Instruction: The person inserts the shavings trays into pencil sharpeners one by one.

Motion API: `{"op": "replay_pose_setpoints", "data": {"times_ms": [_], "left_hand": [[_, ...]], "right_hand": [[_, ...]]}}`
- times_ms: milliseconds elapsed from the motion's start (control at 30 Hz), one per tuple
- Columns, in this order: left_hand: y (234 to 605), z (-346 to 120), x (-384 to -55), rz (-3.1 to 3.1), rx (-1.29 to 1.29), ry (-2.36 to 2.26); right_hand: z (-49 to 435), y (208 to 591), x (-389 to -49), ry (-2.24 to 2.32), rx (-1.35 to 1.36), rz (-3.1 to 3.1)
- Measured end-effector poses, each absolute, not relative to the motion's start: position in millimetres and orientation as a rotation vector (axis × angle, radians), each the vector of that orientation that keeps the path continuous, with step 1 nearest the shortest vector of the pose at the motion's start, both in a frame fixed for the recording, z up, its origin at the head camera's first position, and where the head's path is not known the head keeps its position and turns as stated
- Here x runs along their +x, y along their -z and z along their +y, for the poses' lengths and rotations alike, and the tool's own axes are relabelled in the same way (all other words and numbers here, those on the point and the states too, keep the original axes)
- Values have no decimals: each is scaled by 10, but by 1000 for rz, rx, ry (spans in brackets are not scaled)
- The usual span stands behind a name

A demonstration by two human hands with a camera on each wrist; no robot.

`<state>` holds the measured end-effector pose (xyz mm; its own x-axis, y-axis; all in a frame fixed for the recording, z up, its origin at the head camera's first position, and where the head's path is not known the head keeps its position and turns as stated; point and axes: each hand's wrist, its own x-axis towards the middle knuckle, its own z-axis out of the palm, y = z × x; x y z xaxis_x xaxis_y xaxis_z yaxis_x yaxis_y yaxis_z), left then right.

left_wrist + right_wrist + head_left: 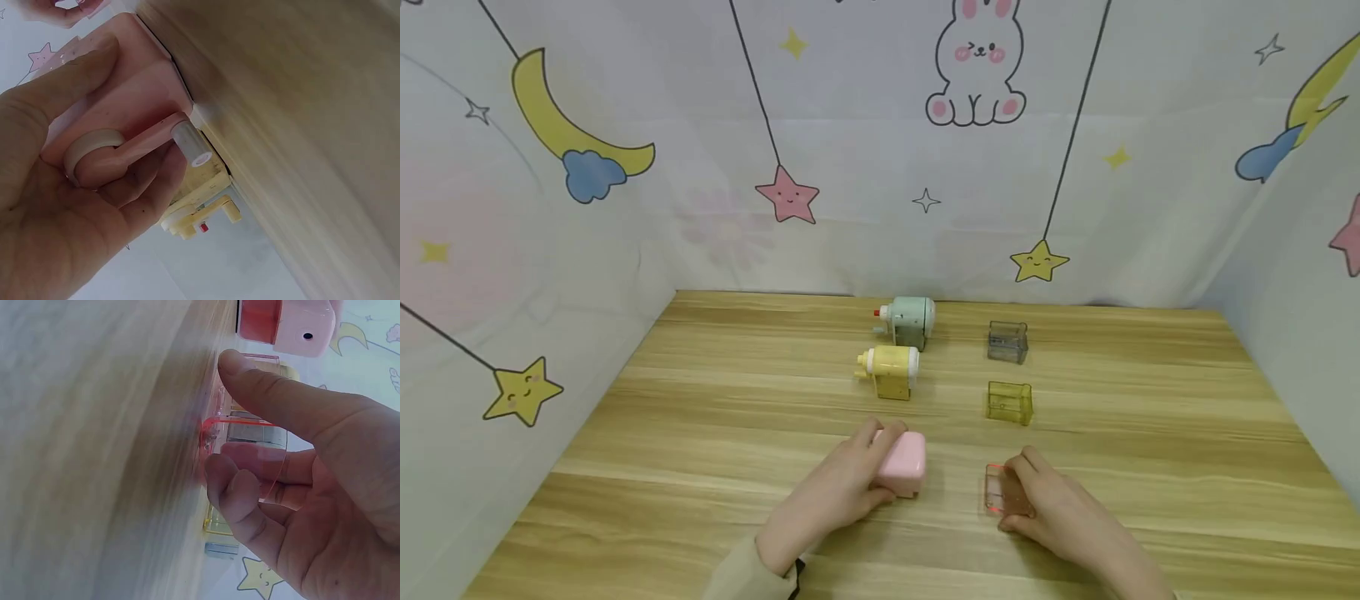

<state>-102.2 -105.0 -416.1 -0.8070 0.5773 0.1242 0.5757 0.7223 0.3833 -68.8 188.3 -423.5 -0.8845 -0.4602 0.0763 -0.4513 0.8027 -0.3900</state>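
My left hand (pixel 831 487) grips a pink hand-crank pencil sharpener (pixel 906 460) standing on the table. In the left wrist view, thumb and fingers curl round the sharpener's body (pixel 147 81), beside its crank. To the right, my right hand (pixel 1063 508) holds a see-through pink shavings drawer (pixel 998 490) by its right side. Fingers and thumb bend about this drawer (pixel 253 456) in the right wrist view, where it sits at the tabletop. Some of its walls are hidden behind the fingers.
Behind the pink sharpener stand a yellow sharpener (pixel 892 371) and a pale green sharpener (pixel 912 321). A see-through yellow drawer (pixel 1009 402) and a grey drawer (pixel 1007 342) line up behind the pink drawer. Patterned cloth (pixel 865 242) borders the wooden table (pixel 1150 433).
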Motion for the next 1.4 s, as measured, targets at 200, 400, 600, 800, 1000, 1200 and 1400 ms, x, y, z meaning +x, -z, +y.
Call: {"op": "replay_pose_setpoints", "data": {"times_ms": [200, 400, 600, 800, 1000, 1200, 1400], "left_hand": [[4129, -1030, -1024, 2896, 955, -633], [4128, -1006, -1015, 2901, 971, -632], [4141, -976, -1001, 2914, 1007, -622], [4134, -936, -994, 2923, 1024, -612], [4133, -892, -982, 2939, 1030, -598], [4141, -852, -977, 2943, 1022, -585], [4152, -824, -979, 2933, 1010, -589]], "right_hand": [[1866, 4245, -688, 621, -756, 2981], [1833, 4251, -690, 610, -755, 3000], [1805, 4261, -687, 606, -739, 3013], [1792, 4266, -694, 619, -737, 3006], [1784, 4271, -692, 623, -752, 3018], [1775, 4273, -694, 625, -751, 3022], [1769, 4270, -693, 623, -754, 3023]]}}
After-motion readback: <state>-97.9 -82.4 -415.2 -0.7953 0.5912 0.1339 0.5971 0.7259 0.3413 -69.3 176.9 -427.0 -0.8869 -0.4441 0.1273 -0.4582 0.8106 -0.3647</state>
